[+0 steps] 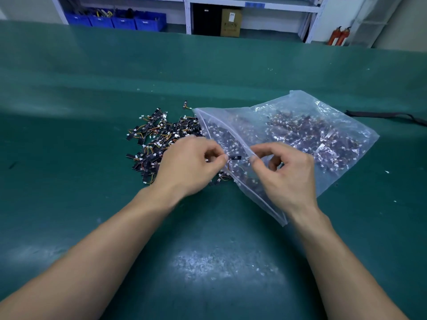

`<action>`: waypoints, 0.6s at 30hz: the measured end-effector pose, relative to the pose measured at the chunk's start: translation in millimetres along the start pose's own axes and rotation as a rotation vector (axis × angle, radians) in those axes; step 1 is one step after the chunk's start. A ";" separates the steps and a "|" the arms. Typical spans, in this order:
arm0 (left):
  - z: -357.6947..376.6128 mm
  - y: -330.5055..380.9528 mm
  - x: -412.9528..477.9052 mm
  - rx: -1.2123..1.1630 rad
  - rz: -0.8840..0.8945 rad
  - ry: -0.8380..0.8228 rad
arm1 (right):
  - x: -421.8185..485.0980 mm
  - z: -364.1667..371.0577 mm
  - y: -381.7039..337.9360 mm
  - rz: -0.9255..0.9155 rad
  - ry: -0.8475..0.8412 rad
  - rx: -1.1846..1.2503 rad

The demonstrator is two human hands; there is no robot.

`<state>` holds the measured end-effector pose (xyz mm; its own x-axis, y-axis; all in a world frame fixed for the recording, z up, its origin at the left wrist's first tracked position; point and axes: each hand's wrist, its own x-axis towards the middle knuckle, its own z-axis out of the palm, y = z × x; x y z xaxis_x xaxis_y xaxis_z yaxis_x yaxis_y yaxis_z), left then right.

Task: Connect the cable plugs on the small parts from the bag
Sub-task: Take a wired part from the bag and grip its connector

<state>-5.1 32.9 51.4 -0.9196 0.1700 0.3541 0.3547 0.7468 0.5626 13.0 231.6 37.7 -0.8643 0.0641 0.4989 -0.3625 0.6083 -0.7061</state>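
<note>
Pinching a small part (pixel 234 157) over the bag (pixel 307 116) mouth

Both forearms reach across the green bench (pixel 208 227). The left grip (pixel 191 165) is curled, pinching one end of the black part. The right grip (pixel 284 172) is pinched narrow just beside it, and whether it holds anything cannot be told. Behind the left grip lies a loose pile (pixel 157 137), partly hidden by it. Blue bins (pixel 115 20) stand far back.
</note>
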 end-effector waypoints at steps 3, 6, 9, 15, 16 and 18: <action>8.8 17.7 21.0 0.189 0.023 -0.036 | 0.5 -2.3 -1.7 -0.034 0.024 -0.003; 24.4 35.9 42.0 0.259 0.084 -0.054 | 1.0 -3.2 -2.3 -0.048 0.070 0.002; 38.1 43.1 53.1 0.263 0.079 -0.054 | 2.2 -4.5 -1.2 -0.037 0.116 0.016; 33.6 18.1 45.0 0.217 0.198 -0.040 | 0.9 -3.0 -2.2 -0.044 0.101 -0.002; 28.3 11.3 41.1 0.202 0.210 -0.018 | 0.6 -2.2 -2.4 -0.045 0.091 -0.004; 16.7 -2.6 30.7 0.147 0.202 0.016 | -0.1 -0.5 -2.6 -0.050 0.068 -0.011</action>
<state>-37.1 46.9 48.4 -0.8291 0.3164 0.4609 0.5019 0.7845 0.3643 14.2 230.4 39.8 -0.8196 0.0864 0.5664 -0.4004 0.6207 -0.6741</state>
